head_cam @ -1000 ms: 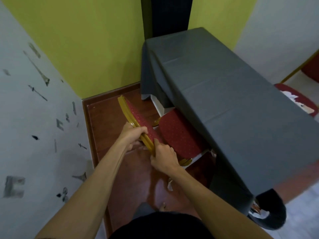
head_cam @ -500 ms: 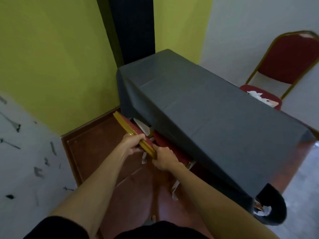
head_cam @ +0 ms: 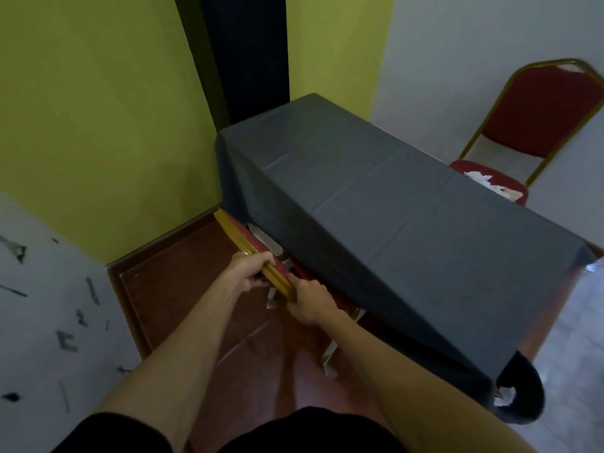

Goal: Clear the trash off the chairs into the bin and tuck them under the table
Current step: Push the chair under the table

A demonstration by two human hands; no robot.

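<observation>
Both hands, left hand (head_cam: 249, 271) and right hand (head_cam: 312, 304), are gripping the gold-framed red chair's backrest (head_cam: 258, 256), apparently nearly tucked under the grey-clothed table (head_cam: 408, 223); the far red chair (head_cam: 542, 125) is still holding white paper trash (head_cam: 490, 184).

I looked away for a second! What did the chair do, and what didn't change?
The near chair slid further under the table; its red seat is now almost hidden by the grey cloth. Both hands, left and right, kept their grip on its gold backrest. The far chair still holds paper trash.

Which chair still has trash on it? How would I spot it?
Find the long table with the grey tablecloth. At its far right side, against the white wall, stands a red chair with a gold frame. Unlike the chair being held, it has white crumpled paper on its seat.
</observation>
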